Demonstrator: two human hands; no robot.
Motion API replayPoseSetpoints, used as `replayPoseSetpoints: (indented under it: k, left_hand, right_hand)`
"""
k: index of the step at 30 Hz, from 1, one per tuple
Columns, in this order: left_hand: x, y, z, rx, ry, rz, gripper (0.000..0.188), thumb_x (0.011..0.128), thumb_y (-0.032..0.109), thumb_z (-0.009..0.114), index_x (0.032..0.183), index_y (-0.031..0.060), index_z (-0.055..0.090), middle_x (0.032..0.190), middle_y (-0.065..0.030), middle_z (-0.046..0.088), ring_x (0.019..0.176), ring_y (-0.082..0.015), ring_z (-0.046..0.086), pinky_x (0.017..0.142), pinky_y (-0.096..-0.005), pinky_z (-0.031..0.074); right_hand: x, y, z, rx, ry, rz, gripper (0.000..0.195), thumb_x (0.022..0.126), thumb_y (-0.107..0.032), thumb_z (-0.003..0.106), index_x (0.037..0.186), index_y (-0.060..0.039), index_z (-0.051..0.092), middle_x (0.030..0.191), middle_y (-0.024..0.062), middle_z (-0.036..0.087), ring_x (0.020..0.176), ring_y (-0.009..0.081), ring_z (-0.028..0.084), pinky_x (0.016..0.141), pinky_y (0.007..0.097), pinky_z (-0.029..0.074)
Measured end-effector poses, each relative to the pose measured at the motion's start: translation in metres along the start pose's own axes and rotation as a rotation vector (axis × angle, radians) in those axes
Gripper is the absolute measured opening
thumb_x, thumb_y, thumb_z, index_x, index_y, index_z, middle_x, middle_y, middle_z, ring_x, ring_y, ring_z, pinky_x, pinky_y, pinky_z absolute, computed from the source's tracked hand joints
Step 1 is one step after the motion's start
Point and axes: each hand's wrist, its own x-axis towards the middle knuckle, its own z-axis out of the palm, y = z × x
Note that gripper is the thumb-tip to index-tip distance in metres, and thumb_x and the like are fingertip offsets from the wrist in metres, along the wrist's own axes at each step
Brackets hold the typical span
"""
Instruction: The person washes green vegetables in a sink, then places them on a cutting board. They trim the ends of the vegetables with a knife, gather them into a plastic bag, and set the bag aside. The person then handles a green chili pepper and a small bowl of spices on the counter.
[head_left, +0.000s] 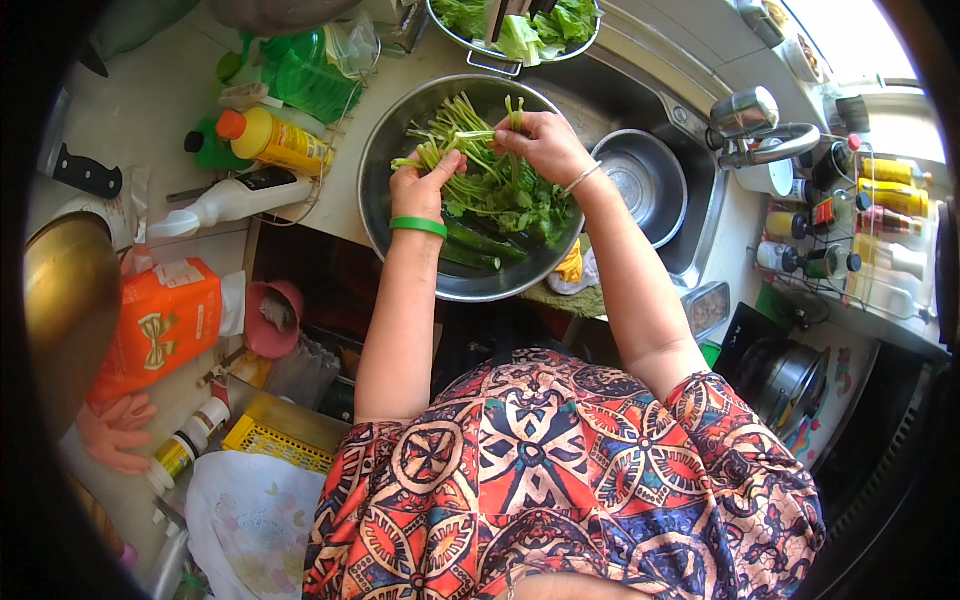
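A wide stainless steel basin (373, 217) holds a bunch of leafy green herbs (517, 206), which look like cilantro or thin celery. Over its left side, my left hand (420, 187) grips some of the stems, with a green band at the wrist. My right hand (544, 146) pinches a few stem ends between thumb and fingers, above the bunch and to the right of my left hand. Beneath the herbs, green cucumbers (469, 253) lie low in the basin, partly covered by leaves.
Right of the basin, a smaller metal bowl (667, 191) sits in the sink (701, 251) near the faucet (780, 146). Beyond stands a colander of lettuce (551, 30). Bottles, including a yellow one (281, 142), crowd the left; a knife handle (88, 172) shows farther left.
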Motion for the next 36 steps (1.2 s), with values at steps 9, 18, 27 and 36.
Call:
replayPoseSetpoints:
  k: [9,18,27,36]
  left_hand:
    - [-0.006,-0.003,-0.041,-0.104,0.119,-0.195,0.021,0.089,0.015,0.066,0.106,0.0032,0.062,0.100,-0.0088,0.067,0.093,-0.0201,0.063,0.077,-0.0367,0.053]
    - [0.004,0.053,-0.035,0.066,0.076,-0.155,0.065,0.092,0.020,0.059,0.144,-0.0015,0.028,0.144,-0.0151,0.038,0.140,-0.0275,0.025,0.091,-0.0626,0.043]
    - [-0.003,0.047,-0.068,0.543,0.012,0.115,0.022,0.094,0.016,0.054,0.113,0.0050,0.061,0.111,-0.0037,0.065,0.106,-0.0186,0.060,0.088,-0.0347,0.047]
    - [-0.017,0.018,-0.044,1.105,0.048,0.438,0.008,0.085,0.007,0.061,0.085,0.0019,0.055,0.087,-0.0106,0.062,0.077,-0.0270,0.063,0.070,-0.0355,0.050]
  right_hand:
    - [0.006,0.016,-0.012,0.007,0.150,0.061,0.020,0.089,-0.023,0.061,0.095,-0.0070,0.071,0.082,0.0079,0.072,0.078,0.0184,0.068,0.077,0.0319,0.052]
    - [0.005,0.015,0.094,-0.731,0.188,-0.208,0.058,0.086,-0.038,0.056,0.141,-0.0269,0.039,0.151,0.0117,0.026,0.129,0.0401,0.034,0.103,0.0594,0.027]
    - [-0.007,0.026,0.083,-0.917,0.147,-0.158,0.046,0.091,-0.035,0.047,0.137,-0.0332,0.048,0.156,-0.0045,0.018,0.136,0.0315,0.029,0.109,0.0598,0.019]
    - [-0.005,0.022,0.060,-0.472,0.220,-0.214,0.035,0.083,-0.011,0.060,0.118,-0.0179,0.062,0.145,0.0038,0.040,0.122,0.0338,0.048,0.099,0.0479,0.042]
